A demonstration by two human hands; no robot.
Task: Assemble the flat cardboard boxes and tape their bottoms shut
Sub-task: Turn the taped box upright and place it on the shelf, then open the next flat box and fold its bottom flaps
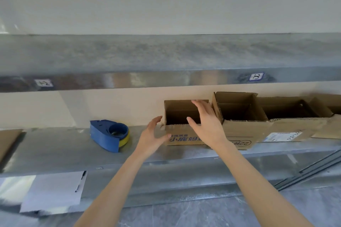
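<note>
Both hands are reaching, fingers spread, holding nothing. The left hand (151, 135) and right hand (206, 123) are hovering at the open box (181, 137), sitting on the shelf (55, 151) right of the blue tape holder (109, 135).

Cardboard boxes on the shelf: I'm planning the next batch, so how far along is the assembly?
Done: several open-topped boxes stand in a row on the shelf; their bottoms are hidden. In hand: both open hands, left hand and right hand, are at the leftmost box. Left: flat cardboard lies at the far left, beside the idle tape dispenser.
</note>
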